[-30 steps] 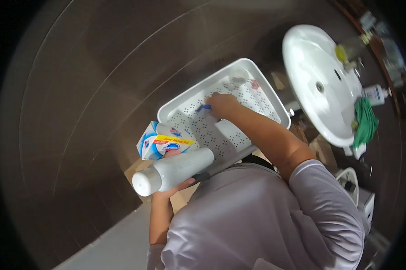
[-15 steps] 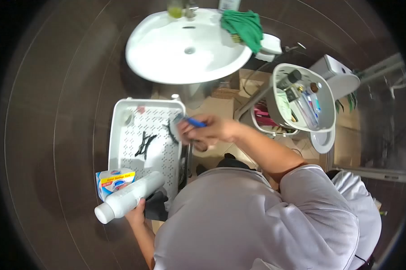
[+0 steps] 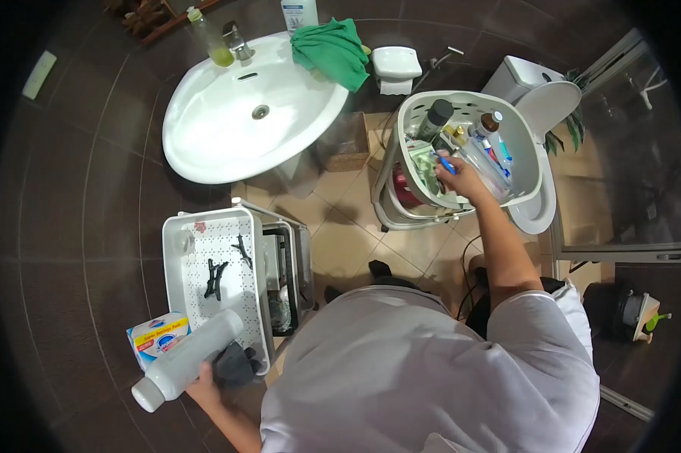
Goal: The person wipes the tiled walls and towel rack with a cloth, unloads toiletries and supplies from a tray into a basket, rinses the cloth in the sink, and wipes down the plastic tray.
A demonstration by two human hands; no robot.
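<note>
Right hand (image 3: 462,181): fingers curled in a pinch on a slim blue plastic handle (image 3: 447,164), held inside the cream plastic basket (image 3: 535,155); its far end is too small to make out. Left hand (image 3: 203,386): wrapped round the underside of a smooth white cylindrical bottle (image 3: 192,359) with a ridge-less round cap; most fingers hidden behind it. Hands well apart.

Just past the bottle from the left hand: glossy cardboard box (image 3: 158,337), blue/white/yellow print, partly covered; can't tell if it's gripped or resting. Right beside the same hand: crumpled dark grey item (image 3: 237,365), soft-looking, can't identify.

Beyond the left hand: shallow white plastic tray (image 3: 236,291), dotted floor pattern, near end covered by the bottle. Branching black clips (image 3: 216,279) lie in it.

Around the right hand, in the basket: dark cylinder (image 3: 436,117), brown bottle (image 3: 488,123), clear plastic pieces, overlapping. Farther out, between both hands: glossy oval ceramic sink (image 3: 227,128), rumpled green cloth (image 3: 333,53) on its rim.
</note>
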